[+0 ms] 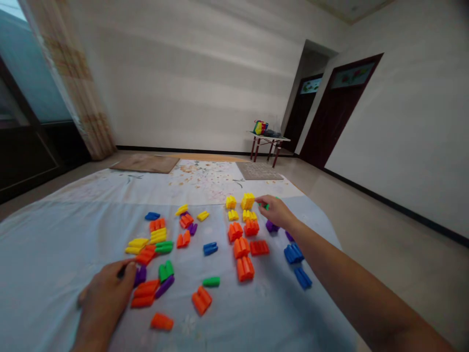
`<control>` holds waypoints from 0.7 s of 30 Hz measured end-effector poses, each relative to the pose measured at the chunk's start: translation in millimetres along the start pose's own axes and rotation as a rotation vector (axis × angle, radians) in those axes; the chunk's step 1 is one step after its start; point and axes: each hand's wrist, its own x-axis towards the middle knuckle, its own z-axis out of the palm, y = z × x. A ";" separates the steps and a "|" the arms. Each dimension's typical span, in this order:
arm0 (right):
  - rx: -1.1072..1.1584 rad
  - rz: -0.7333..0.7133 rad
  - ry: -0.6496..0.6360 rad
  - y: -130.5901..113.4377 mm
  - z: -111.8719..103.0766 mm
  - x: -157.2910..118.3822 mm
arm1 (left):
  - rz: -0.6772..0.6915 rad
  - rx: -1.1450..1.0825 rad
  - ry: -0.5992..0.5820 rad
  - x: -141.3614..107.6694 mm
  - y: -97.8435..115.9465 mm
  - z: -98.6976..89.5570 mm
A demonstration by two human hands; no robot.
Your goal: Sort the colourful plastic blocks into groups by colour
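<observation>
Colored ribbed plastic pieces lie on a light blue cloth. My left hand (106, 298) is at the lower left beside a purple piece (139, 276) and an orange piece (146, 254); its fingers are bent together, and what they hold, if anything, is unclear. My right hand (274, 210) reaches to the far right, next to a yellow stack (247, 201), with a green piece (264, 206) at its fingers. Nearer me stand orange stacks (245, 269) and a flat red-orange piece (259, 248). Blue pieces (293, 253) lie below my right forearm, near a purple piece (271, 226).
Loose yellow (138, 245), green (166, 271) and blue (210, 248) pieces are scattered on the left and middle of the cloth (91, 234). Two mats (146, 163) lie at its far edge. Beyond stands a small table (286, 139) with a colorful bag (261, 128).
</observation>
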 end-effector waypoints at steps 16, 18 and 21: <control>0.227 -0.345 -0.226 -169.9 105.7 -20.5 | -0.005 -0.022 0.060 -18.6 18.2 -12.4; 0.187 -0.365 -0.221 -187.2 115.4 -5.7 | -0.001 -0.019 0.061 -19.2 18.5 -12.6; 0.140 -0.407 -0.249 -214.6 131.8 8.4 | 0.009 -0.014 0.059 -19.8 18.1 -12.5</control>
